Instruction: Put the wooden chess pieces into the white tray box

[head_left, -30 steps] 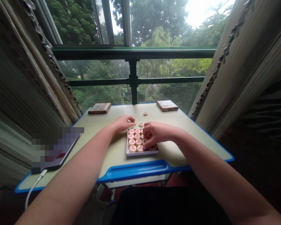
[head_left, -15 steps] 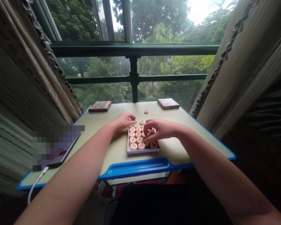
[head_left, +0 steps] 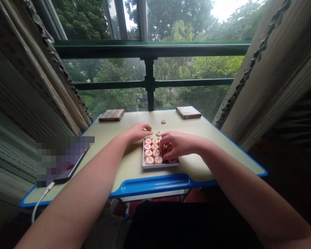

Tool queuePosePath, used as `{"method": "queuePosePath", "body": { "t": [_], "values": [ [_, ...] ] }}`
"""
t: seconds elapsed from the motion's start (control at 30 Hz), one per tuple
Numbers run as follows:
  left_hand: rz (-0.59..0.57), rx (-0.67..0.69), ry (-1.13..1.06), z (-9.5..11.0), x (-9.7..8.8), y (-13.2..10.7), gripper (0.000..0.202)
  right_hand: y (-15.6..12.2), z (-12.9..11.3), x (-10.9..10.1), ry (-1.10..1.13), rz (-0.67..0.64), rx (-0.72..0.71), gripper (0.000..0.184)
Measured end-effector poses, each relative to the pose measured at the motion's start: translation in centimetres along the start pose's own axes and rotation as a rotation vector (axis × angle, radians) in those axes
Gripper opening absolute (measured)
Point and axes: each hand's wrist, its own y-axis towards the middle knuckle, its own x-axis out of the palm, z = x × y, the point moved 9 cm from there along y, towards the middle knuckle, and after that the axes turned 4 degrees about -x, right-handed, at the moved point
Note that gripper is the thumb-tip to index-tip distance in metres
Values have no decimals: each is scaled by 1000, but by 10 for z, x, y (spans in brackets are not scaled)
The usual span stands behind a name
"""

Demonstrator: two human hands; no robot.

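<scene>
A shallow white box (head_left: 160, 166) near the front of the table holds rows of round wooden xiangqi pieces (head_left: 149, 160), those on its left marked in red characters. My right hand (head_left: 180, 142) is over the box's right side, thumb and fingers curled round a piece that they largely hide. Behind the box, my left hand (head_left: 138, 131) pinches a xiangqi piece (head_left: 150, 131) at table level between thumb and fingers. Just right of it lies a loose xiangqi piece (head_left: 159, 134), and another single piece (head_left: 163, 121) rests farther back.
On the pale table (head_left: 197, 169), a flat box (head_left: 112, 115) lies at the back left and another flat box (head_left: 188, 112) at the back right. A blurred-out device (head_left: 72, 169) with a white cable (head_left: 43, 197) is at the left. A blue tray groove (head_left: 155, 184) runs along the front edge.
My view has tilted and shifted slightly. My right hand's thumb and fingers have moved a little over the box's right-hand pieces. My left hand stays at its piece behind the box.
</scene>
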Motion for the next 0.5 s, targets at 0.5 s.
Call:
{"method": "queuePosePath", "body": {
  "t": [0.5],
  "values": [
    [10,-11,34,4,-2,-4,42,0,-2,-4,-4,11,-14,16]
  ]
}}
